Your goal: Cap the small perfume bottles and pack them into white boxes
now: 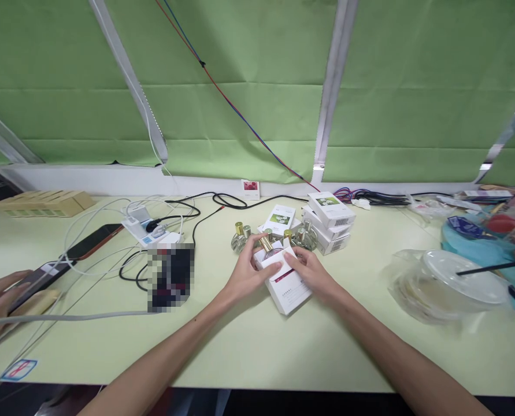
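Observation:
In front of me a white perfume box (289, 293) with a dark red mark is tilted, its open top facing away from me. My left hand (249, 270) is closed around the left side of the box, its thumb on the front. My right hand (312, 273) grips the right side by the raised flap. A perfume bottle with a gold cap (266, 245) shows at the box's mouth; how far inside it sits is hidden by my fingers. Just beyond stand several glass perfume bottles (306, 236), some gold-capped.
White boxes (332, 211) are stacked behind my right hand, and another box (278, 219) lies beside them. Left are a power strip (147, 228), cables and another person's hand (1, 300) with a phone (43, 284). A lidded bowl in plastic (456, 283) stands right.

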`<state>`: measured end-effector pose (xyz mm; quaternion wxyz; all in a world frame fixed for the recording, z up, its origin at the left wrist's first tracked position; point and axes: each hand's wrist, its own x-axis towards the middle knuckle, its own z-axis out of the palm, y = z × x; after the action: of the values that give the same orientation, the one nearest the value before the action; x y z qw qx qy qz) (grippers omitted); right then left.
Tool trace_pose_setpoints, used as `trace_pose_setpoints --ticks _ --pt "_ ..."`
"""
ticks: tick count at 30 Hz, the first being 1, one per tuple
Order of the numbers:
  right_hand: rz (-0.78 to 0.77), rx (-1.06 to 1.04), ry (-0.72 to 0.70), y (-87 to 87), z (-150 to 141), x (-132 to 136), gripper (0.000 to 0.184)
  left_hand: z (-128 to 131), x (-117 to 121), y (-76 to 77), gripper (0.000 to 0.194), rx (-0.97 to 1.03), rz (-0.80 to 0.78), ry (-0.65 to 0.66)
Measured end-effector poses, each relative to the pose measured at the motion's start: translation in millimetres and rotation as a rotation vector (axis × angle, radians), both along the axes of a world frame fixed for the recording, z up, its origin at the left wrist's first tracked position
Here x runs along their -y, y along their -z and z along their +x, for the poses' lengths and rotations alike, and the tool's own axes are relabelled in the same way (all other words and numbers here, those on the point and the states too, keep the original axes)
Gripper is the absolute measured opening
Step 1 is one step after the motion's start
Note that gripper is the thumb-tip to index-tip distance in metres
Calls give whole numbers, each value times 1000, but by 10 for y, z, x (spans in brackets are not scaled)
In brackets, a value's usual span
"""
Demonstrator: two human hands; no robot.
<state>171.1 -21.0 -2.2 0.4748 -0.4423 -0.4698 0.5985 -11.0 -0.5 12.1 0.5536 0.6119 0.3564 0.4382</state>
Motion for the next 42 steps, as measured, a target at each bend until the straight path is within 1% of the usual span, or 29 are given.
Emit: trace_pose_setpoints --ticks 12,17,19,26,30,35,42 --pt "-4 -15 10 -17 -10 2 59 -10 1 -7 75 -17 21 14" --pt "17 -2 1 -1 3 -3 58 -22 -14 8 59 -86 88 5" --pt "23 2 -1 11 9 -9 57 -19 -14 3 56 -98 100 2" --pt "18 -7 -2 13 6 -9 55 -3 0 -42 57 -100 91 -5" --pt "9 4 0 2 10 -2 57 -13 -7 -29 55 -106 95 3" --pt "-5 6 -2 2 13 -1 57 -20 -15 -16 49 -149 110 -13" --pt "-5 13 2 -3 13 -5 57 -16 -21 0 50 -169 108 -13"
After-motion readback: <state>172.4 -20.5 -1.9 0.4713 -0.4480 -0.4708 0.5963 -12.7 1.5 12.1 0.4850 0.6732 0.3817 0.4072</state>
